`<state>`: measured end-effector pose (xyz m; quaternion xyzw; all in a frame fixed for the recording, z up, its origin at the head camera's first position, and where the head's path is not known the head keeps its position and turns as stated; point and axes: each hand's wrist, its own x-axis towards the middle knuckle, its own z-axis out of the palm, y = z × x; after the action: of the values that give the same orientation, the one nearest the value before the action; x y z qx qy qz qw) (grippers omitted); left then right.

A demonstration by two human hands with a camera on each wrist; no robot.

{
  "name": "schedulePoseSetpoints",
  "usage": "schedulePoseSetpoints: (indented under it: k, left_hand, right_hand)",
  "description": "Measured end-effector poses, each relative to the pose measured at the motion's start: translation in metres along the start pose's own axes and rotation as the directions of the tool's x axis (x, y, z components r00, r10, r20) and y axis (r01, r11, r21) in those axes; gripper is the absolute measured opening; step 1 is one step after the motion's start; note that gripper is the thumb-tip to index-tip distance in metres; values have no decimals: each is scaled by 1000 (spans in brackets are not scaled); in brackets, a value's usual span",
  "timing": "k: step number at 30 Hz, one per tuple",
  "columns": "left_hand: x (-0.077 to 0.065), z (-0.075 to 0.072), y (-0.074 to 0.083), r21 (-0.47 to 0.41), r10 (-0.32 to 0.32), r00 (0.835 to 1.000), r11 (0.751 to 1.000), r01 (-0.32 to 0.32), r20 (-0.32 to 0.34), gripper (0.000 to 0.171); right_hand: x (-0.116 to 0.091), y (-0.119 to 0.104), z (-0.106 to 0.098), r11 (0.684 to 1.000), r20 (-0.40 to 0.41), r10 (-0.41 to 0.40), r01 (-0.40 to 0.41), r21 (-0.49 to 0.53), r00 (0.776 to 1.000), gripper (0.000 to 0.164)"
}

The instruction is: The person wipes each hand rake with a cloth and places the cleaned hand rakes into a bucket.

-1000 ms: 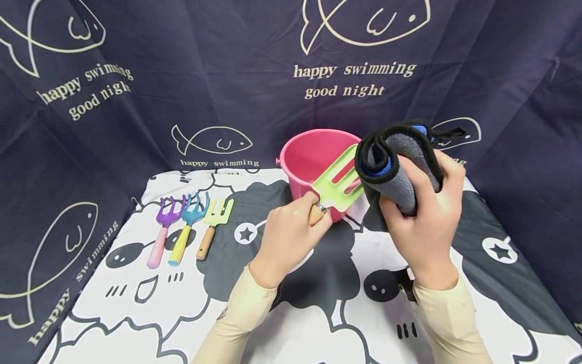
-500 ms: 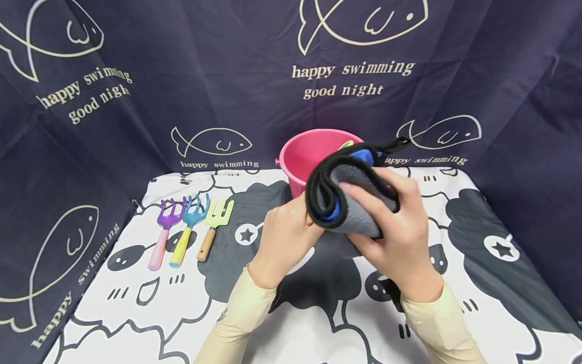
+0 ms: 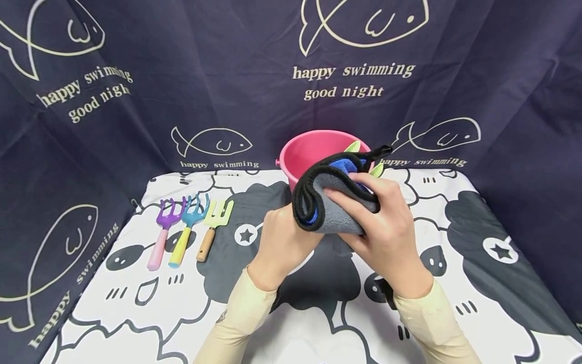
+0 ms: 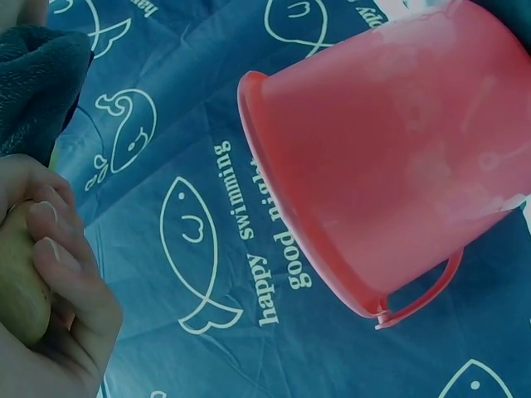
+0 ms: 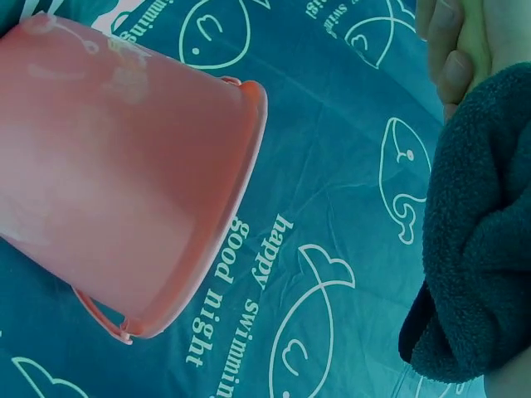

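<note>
Filling right grip [image 3: 386, 230], cloth [image 3: 336, 217], tool [image 4: 21, 282] in left grip [image 3: 284, 240]

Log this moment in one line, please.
left hand: grips green tool by handle; right hand: holds gray-blue cloth, partly hiding tool; pink bucket: beyond hands; three forks: lying at left

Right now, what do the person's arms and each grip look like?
Both arms wear long cream sleeves that end around the wrists. The left sleeve has a small dark mark on its outer side, too blurry to read. The right sleeve looks plain. The left grip and right grip are just ordinary human hands, with no gloves, and no rings show.
</note>
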<state>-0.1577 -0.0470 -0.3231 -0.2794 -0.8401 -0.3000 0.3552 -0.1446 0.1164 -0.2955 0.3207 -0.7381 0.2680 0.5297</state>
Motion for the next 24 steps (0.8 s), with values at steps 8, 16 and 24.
schedulePoseSetpoints:
  k: [8,16,24]
  left_hand:
    - [2,3,2,11,39,999,999,-39,-19,17]
    - [4,3,3,27,60,998,998,-60,-2,17]
    - [6,3,4,55,60,998,997,-59,-1,18]
  right_hand:
    - [-3,4,-1,999,-23,27,-28,-43,999,24]
    - [-3,4,-1,997,-64,60,-63,-54,996,28]
    - [0,6,-6,981,-110,148,-160,-111,983,37]
